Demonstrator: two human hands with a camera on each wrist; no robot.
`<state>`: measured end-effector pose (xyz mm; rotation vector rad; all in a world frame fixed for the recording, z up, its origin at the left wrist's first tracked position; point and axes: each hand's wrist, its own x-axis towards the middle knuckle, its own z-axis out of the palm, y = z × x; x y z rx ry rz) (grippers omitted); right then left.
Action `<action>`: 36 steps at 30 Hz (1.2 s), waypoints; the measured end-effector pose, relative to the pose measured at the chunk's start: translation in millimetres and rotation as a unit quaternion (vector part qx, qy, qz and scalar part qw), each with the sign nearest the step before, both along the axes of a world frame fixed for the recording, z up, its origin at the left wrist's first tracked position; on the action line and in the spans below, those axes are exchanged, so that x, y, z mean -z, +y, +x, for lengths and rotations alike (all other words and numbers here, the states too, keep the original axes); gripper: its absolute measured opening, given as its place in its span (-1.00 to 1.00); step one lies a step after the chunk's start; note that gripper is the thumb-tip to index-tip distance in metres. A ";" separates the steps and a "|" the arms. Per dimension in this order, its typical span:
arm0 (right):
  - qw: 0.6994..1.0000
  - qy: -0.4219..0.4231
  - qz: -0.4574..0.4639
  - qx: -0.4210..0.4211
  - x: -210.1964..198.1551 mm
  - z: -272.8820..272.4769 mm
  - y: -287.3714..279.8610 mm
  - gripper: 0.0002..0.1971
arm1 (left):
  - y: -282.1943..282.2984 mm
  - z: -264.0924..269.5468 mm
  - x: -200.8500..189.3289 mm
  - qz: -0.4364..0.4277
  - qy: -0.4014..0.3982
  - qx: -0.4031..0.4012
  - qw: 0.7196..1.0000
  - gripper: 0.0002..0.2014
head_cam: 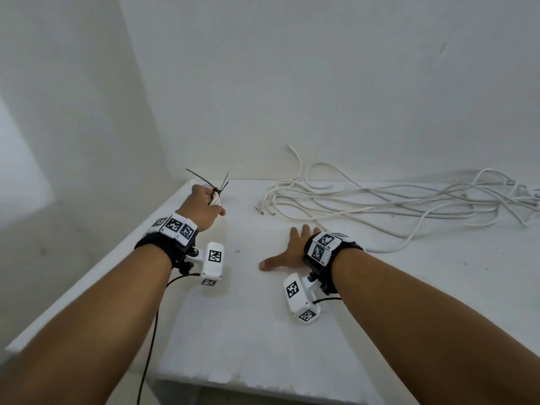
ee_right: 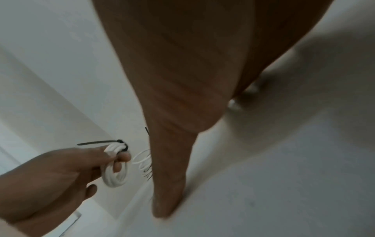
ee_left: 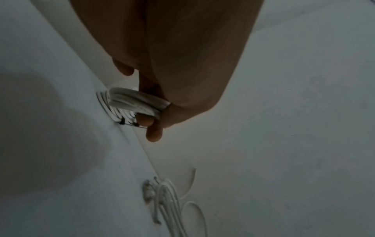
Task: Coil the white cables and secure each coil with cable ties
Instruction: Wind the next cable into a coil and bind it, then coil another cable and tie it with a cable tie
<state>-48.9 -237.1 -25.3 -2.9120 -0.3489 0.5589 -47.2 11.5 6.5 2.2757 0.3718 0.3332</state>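
Note:
My left hand (head_cam: 204, 207) grips a small white cable coil (head_cam: 214, 198) bound with black cable ties (head_cam: 217, 185), held above the table's far left corner. The same coil (ee_left: 138, 102) shows in the left wrist view pinched between thumb and fingers, and in the right wrist view the coil (ee_right: 116, 165) hangs from that hand (ee_right: 61, 173) with a tie tail (ee_right: 97, 142) sticking out. My right hand (head_cam: 292, 249) lies flat on the table with fingers spread, holding nothing. A loose tangle of white cables (head_cam: 380, 200) sprawls along the table's back right.
The white table (head_cam: 263, 331) stands against a white wall (head_cam: 321, 83); its left edge (head_cam: 96, 276) drops to the floor. Cable ends (head_cam: 263, 210) lie just beyond the right hand. Another coiled cable with ties (ee_left: 113, 104) lies under the left hand.

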 end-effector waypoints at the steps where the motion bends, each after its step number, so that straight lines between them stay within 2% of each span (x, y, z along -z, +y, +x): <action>1: 1.000 -0.001 0.005 0.004 2.5 0.7 1.1 0.45 | 9.3 4.0 -1.5 0.032 -0.004 -0.023 0.999 -0.62; 4: 1.000 0.003 0.012 0.006 8.1 0.4 2.6 0.45 | 27.4 17.7 -11.0 0.130 -0.034 -0.093 0.987 -0.67; 8: 1.000 0.020 0.019 0.006 7.6 2.3 2.3 0.43 | 38.9 39.8 -24.6 0.197 -0.043 -0.127 0.971 -0.79; 13: 0.999 0.031 0.012 0.007 4.5 3.4 4.6 0.43 | 41.5 68.1 -24.9 0.282 -0.025 -0.094 0.954 -0.79; 21: 0.999 0.044 0.014 0.011 2.2 7.0 5.2 0.41 | 54.8 92.3 -8.8 0.348 0.070 -0.046 0.934 -0.83; 27: 0.999 0.042 0.018 0.011 3.9 7.7 5.4 0.42 | 54.4 91.4 -7.6 0.419 0.078 -0.060 0.903 -0.84; 32: 0.999 0.043 0.027 0.012 5.4 6.7 5.9 0.42 | 54.0 90.3 -4.4 0.419 0.064 -0.060 0.904 -0.80; 36: 0.999 0.044 0.028 0.011 3.4 6.7 4.9 0.41 | 45.7 87.3 -6.3 0.409 0.050 -0.064 0.909 -0.68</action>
